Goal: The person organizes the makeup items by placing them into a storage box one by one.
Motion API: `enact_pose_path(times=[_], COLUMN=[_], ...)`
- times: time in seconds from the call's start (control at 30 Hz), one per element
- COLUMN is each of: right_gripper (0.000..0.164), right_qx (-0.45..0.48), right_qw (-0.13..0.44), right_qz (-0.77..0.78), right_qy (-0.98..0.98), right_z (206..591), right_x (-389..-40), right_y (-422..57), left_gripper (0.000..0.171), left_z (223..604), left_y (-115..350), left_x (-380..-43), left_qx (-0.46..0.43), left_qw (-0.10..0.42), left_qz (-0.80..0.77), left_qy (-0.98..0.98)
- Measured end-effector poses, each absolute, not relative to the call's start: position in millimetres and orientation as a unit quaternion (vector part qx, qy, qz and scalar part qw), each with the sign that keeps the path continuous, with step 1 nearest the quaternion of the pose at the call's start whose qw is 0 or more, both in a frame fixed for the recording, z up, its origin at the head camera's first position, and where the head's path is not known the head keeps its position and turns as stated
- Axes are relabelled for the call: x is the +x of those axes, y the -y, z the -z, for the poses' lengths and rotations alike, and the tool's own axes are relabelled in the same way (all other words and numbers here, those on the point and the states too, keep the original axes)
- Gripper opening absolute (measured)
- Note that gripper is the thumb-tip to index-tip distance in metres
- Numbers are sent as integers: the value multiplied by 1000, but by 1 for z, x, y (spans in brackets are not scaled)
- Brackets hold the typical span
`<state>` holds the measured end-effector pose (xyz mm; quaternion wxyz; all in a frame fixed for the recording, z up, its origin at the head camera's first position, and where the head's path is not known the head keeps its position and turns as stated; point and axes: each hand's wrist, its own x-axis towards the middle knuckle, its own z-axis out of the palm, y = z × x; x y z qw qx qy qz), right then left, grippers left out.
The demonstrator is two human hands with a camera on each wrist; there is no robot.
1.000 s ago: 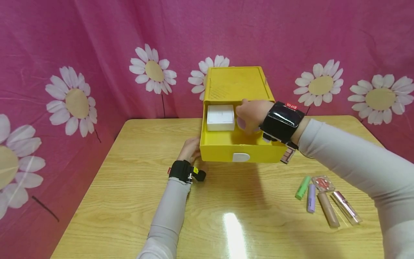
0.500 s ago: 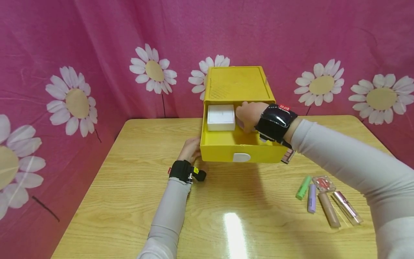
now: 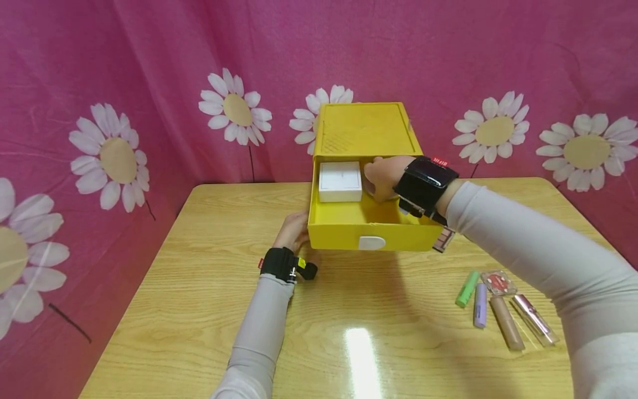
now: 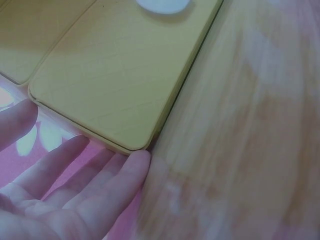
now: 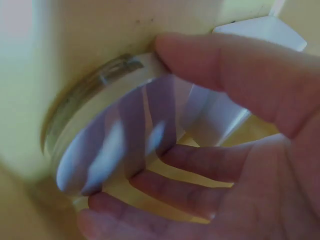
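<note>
A yellow drawer (image 3: 335,237) stands pulled out of its yellow cabinet (image 3: 369,127). My right hand (image 3: 387,176) is down inside it and holds a round compact (image 5: 107,137) with a shiny lavender face. The thumb is on the compact's top edge and several fingertips touch its lower edge; it stands on edge near a drawer wall. Beside it in the drawer is a white box (image 3: 340,182). My left hand (image 3: 293,228) is at the drawer's left side; in the left wrist view its extended fingers (image 4: 117,185) touch the yellow edge.
Right on the wooden table (image 3: 209,310) lie a green tube (image 3: 467,289), a purple tube (image 3: 480,306), a tan tube (image 3: 507,324), a shiny pink tube (image 3: 535,320) and a clear-and-red compact (image 3: 498,282). A palette (image 3: 443,240) shows by the drawer's right corner.
My right wrist and forearm have shifted a little to the left, and less of the compact shows from the head view. The left hand, drawer and white box have stayed put.
</note>
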<state>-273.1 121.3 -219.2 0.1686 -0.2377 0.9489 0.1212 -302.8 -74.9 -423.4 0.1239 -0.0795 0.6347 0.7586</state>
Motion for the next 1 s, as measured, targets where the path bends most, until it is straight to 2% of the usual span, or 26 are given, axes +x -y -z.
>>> enact_pose_path(times=[0.13, 0.47, 0.77, 0.87, 1.0], right_gripper=[20, 18, 20, 24, 50], right_qx=[-237, -247, -268, -303, -329], right_qw=[177, 153, 188, 202, 209], right_qz=[-108, -112, -22, -1, 12], right_qy=[-949, -950, -945, -931, -921], right_z=[220, 222, 212, 202, 186], right_x=[-273, -273, -269, -263, -250], right_y=[-122, -124, -129, -133, -144], left_gripper=[35, 36, 36, 36, 36], left_z=[425, 424, 424, 423, 423], left_y=[75, 77, 76, 76, 77], left_x=[-304, -302, -302, -301, -301], left_qx=[-84, -85, -69, -71, -73], left_qw=[132, 135, 130, 130, 130], left_qz=[-755, -753, -760, -761, -761], left_qy=[-637, -638, -633, -632, -632])
